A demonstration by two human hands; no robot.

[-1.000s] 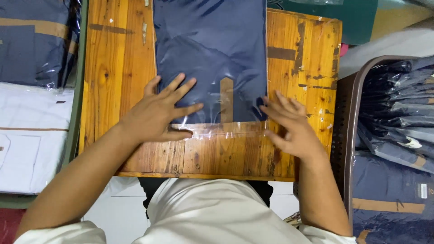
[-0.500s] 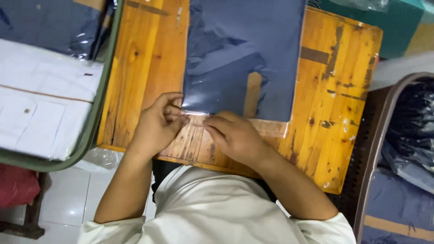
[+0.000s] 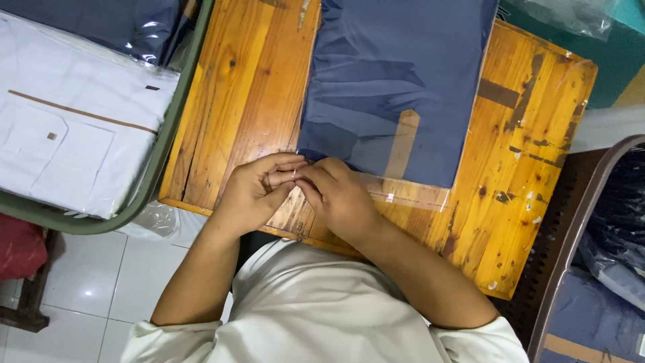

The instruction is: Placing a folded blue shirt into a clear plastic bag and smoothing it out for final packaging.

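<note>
The left hand (image 3: 254, 191) and right hand (image 3: 339, 196) meet fingertip to fingertip at the near-left corner of a clear plastic bag (image 3: 410, 191) holding a folded navy garment (image 3: 396, 87) — both hands curled narrow, pinching the bag's open flap edge between thumbs and fingers. The bag lies flat on the wooden worktop (image 3: 242, 101), its flap toward the person. To the left, a green tray (image 3: 171, 144) holds a bagged white shirt (image 3: 74, 128); bagged dark garments (image 3: 615, 228) lie at the right.

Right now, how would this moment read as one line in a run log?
left hand: pinching bag edge | right hand: pinching same edge | clear plastic bag with folded navy garment: flat on worn wooden table
</note>
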